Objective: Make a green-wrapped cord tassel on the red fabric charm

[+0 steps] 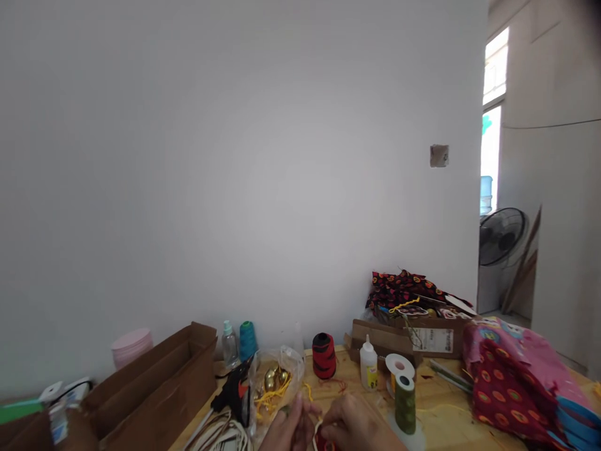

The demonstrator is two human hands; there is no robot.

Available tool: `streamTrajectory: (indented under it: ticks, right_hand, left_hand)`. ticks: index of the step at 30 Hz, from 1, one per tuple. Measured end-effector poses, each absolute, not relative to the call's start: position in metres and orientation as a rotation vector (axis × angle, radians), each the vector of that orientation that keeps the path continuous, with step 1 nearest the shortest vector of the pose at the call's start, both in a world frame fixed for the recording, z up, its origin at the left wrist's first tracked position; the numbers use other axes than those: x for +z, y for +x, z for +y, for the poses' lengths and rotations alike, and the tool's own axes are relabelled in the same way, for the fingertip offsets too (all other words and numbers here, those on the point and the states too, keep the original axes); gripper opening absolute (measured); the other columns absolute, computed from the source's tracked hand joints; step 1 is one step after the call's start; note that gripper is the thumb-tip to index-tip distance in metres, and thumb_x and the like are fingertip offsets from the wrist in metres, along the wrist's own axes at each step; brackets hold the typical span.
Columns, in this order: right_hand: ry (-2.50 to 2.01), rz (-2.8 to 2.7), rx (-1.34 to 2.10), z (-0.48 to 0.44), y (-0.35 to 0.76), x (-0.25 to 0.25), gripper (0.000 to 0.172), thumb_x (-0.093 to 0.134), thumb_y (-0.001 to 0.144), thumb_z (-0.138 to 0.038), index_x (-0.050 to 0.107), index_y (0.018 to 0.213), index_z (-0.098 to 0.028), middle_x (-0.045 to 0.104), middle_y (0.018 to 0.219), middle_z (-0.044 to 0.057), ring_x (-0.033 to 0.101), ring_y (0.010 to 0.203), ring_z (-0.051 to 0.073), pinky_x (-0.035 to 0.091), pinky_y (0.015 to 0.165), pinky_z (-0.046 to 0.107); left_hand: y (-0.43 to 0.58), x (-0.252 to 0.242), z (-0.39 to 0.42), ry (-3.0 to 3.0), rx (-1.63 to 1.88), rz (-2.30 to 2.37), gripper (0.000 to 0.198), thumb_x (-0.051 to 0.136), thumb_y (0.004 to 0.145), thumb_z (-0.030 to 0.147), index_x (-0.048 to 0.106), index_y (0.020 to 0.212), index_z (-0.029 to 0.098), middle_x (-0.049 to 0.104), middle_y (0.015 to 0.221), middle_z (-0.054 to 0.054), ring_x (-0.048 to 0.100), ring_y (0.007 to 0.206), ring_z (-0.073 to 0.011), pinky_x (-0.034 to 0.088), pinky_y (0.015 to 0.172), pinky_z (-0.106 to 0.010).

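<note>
At the bottom edge, my left hand (292, 427) has its thumb and fingers pressed together; what lies between them is too small to make out. Beside it, my right hand (353, 421) is closed with curled fingers on a small red patterned fabric piece (325, 442) that has a pale cord-like edge. The fabric piece is partly hidden by the fingers and cut off by the frame. Just left of my hands, a clear plastic bag (297, 363) holds gold bells (276, 377) and yellow cord (277, 394).
A red-and-black thread cone (323, 356), a glue bottle (369, 364) and a green thread spool (404, 404) stand nearby. On the left are a cardboard box (154, 401), a glue gun (235, 393) and white cords (220, 433). Patterned fabric (507, 382) lies right.
</note>
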State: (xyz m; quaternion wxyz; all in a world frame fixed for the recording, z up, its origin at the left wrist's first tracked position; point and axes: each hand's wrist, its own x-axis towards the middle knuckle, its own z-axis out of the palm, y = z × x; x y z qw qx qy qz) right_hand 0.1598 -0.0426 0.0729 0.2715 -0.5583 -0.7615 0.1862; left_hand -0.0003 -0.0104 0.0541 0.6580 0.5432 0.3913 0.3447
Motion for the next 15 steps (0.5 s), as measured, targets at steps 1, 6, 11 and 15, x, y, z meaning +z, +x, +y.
streamTrajectory:
  ticks: [1, 6, 11, 15]
  right_hand:
    - [-1.475, -2.076, 0.442, -0.045, 0.161, 0.077, 0.019, 0.051, 0.065, -0.011, 0.062, 0.051, -0.016, 0.046, 0.042, -0.004, 0.035, 0.042, 0.006, 0.020, 0.042, 0.019]
    - [-1.215, -2.167, 0.274, -0.056, 0.166, 0.101, 0.017, 0.052, 0.075, -0.016, 0.065, 0.064, -0.020, 0.052, 0.056, -0.003, 0.044, 0.054, 0.007, 0.025, 0.050, 0.018]
    - [-1.146, -2.225, 0.233, -0.052, 0.168, 0.110, 0.017, 0.051, 0.079, -0.021, 0.066, 0.070, -0.020, 0.052, 0.061, -0.002, 0.046, 0.058, 0.008, 0.025, 0.049, 0.018]
    - [-1.154, -2.144, 0.257, -0.043, 0.168, 0.102, 0.016, 0.054, 0.079, -0.024, 0.065, 0.069, -0.020, 0.051, 0.061, -0.003, 0.046, 0.058, 0.007, 0.025, 0.050, 0.017]
  left_hand:
    - [0.000, 0.054, -0.011, 1.121, 0.755, 0.848, 0.057, 0.039, 0.066, 0.065, 0.059, 0.082, 0.014, 0.047, 0.048, 0.003, 0.031, 0.038, -0.0064, 0.016, 0.040, -0.019]
    - [0.009, 0.059, -0.018, 0.716, 0.566, 0.474, 0.063, 0.026, 0.070, 0.067, 0.058, 0.091, 0.017, 0.062, 0.071, -0.006, 0.055, 0.063, -0.0166, 0.038, 0.062, -0.029]
    - [0.024, 0.058, -0.024, 0.708, 0.451, 0.301, 0.073, 0.019, 0.070, 0.069, 0.061, 0.086, 0.012, 0.065, 0.083, -0.014, 0.057, 0.080, -0.0243, 0.034, 0.078, -0.038]
    - [0.033, 0.058, -0.026, 0.717, 0.420, 0.271, 0.080, 0.014, 0.069, 0.070, 0.061, 0.092, 0.010, 0.064, 0.088, -0.017, 0.056, 0.088, -0.0279, 0.032, 0.083, -0.042]
